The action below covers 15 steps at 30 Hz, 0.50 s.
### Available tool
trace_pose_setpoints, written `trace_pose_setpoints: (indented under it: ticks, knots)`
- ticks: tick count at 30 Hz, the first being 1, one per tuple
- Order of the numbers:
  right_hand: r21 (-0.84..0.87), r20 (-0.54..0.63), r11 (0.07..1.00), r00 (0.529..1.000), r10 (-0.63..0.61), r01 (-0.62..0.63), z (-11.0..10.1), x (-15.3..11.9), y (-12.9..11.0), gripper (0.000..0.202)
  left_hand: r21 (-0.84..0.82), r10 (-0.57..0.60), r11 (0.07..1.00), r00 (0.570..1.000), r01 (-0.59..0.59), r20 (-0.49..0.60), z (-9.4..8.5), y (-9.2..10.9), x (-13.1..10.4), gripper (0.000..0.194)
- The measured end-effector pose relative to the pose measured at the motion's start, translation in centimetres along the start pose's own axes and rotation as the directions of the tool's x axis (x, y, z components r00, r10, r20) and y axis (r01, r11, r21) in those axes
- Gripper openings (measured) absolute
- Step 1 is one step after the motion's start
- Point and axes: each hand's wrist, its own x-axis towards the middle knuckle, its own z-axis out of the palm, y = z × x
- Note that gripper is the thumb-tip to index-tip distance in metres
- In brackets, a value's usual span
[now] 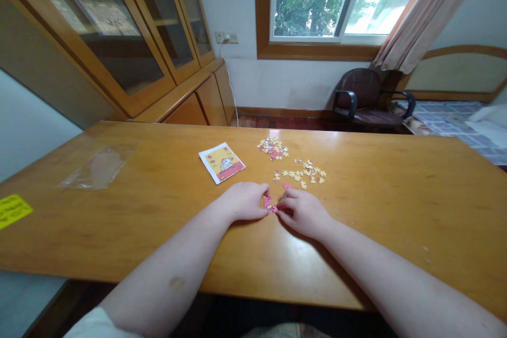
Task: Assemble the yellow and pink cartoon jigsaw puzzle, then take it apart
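Several pink jigsaw pieces (pixel 268 204) form a small cluster on the table between my two hands. My left hand (pixel 249 200) curves around the cluster's left side, thumb and fingers at its edges. From the other side, my right hand (pixel 303 211) pinches a pink piece (pixel 274 208) at the cluster's right end; whether it is fully joined I cannot tell. One loose pink piece (pixel 287 186) lies just beyond my right fingers. Farther out are scattered yellow pieces (pixel 304 173) and a denser pile of mixed pieces (pixel 273 148).
A printed picture card (pixel 222 162) lies left of the pieces. Farther left are a clear plastic bag (pixel 99 166) and a yellow label (pixel 13 210) on the wooden table (pixel 158 222). A chair (pixel 362 95) stands past the far edge, near a bed (pixel 447 116).
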Motion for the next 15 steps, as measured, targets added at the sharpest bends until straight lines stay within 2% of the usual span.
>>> trace_pose_setpoints:
  ticks: [9,15]
  knots:
    - [0.005,0.006,1.0,1.0,0.015,-0.015,0.02,0.05,-0.17,0.017,-0.002,-0.023,1.0,1.0,0.023,0.02,-0.1,0.09,0.0,0.036]
    - [0.051,-0.005,0.999,1.0,-0.009,0.009,-0.48,-0.11,-0.37,0.02,0.008,0.009,1.0,1.0,-0.009,0.016,-0.05,-0.09,-0.01,0.036]
